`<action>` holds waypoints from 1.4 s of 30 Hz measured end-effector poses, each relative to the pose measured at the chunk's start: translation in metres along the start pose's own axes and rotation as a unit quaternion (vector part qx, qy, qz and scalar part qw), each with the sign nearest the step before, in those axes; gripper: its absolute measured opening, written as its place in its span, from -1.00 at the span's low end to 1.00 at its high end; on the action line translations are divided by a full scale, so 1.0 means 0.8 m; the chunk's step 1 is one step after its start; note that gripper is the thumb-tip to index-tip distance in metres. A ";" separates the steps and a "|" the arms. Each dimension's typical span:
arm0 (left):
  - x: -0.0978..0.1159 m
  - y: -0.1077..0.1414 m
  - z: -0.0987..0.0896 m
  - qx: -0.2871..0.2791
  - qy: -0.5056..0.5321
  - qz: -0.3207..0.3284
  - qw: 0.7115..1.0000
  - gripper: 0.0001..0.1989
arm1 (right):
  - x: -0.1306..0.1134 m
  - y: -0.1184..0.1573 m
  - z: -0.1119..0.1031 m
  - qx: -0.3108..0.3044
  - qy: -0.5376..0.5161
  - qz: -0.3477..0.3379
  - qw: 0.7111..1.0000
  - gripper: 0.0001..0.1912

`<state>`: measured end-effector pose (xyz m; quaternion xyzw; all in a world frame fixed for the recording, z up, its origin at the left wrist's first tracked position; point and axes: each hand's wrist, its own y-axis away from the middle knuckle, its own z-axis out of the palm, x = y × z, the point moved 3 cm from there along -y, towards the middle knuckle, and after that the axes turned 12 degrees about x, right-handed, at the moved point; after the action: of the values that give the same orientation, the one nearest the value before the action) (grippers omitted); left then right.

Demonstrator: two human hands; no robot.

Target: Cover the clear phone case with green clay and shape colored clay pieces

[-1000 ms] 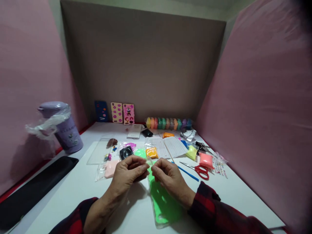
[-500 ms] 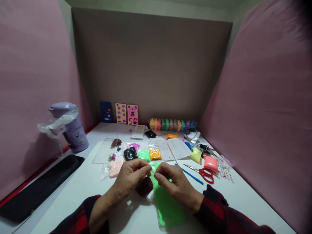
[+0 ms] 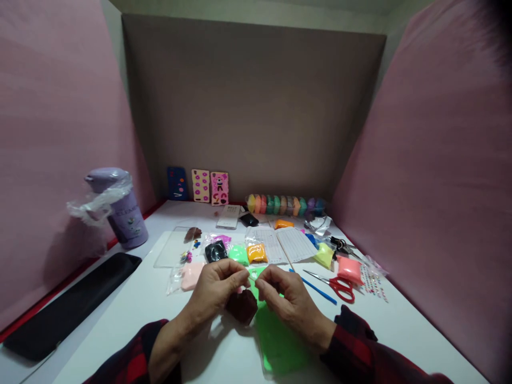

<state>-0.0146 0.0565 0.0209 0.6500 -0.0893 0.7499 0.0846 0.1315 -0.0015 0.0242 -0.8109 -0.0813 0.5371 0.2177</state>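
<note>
My left hand (image 3: 220, 281) is closed, thumb and forefinger pinched together. A dark brown lump of modelling clay (image 3: 243, 307) sits just under its fingers, seemingly held by the lower ones, which are hidden. Facing it, my right hand (image 3: 286, 293) is also pinched, its fingertips close to the left ones. A thin pale sliver (image 3: 252, 278) shows between the two pinches, too small to name. Beneath my right hand lies a phone case covered in bright green clay (image 3: 278, 341), partly hidden by that hand.
Bagged clay, including black (image 3: 216, 251), orange (image 3: 256, 253) and pale pink (image 3: 192, 276), lies beyond my hands. Red-handled scissors (image 3: 342, 288) and a blue stick tool (image 3: 320, 290) lie right. A purple tumbler (image 3: 127, 213) and a black pouch (image 3: 72, 306) are left. Decorated cases (image 3: 200, 185) stand behind.
The brown clay has turned and shifted slightly right beneath my left hand. Both hands keep their pinch, nearly in place. The whole view has shifted a little.
</note>
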 end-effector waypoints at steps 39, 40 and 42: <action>-0.005 0.001 0.004 -0.026 -0.012 -0.004 1.000 -0.88 | 0.007 -0.004 -0.001 -0.002 -0.062 0.064 0.996 -0.78; -0.006 0.001 0.004 -0.023 -0.010 -0.012 1.000 -0.89 | 0.007 -0.004 -0.001 0.003 -0.060 0.062 0.996 -0.78; -0.006 0.001 0.004 -0.017 0.000 -0.022 1.000 -0.89 | 0.008 -0.003 -0.003 0.014 -0.057 0.054 0.997 -0.79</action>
<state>-0.0112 0.0550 0.0163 0.6500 -0.0878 0.7464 0.1126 0.1361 0.0023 0.0209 -0.7791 -0.0419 0.5945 0.1944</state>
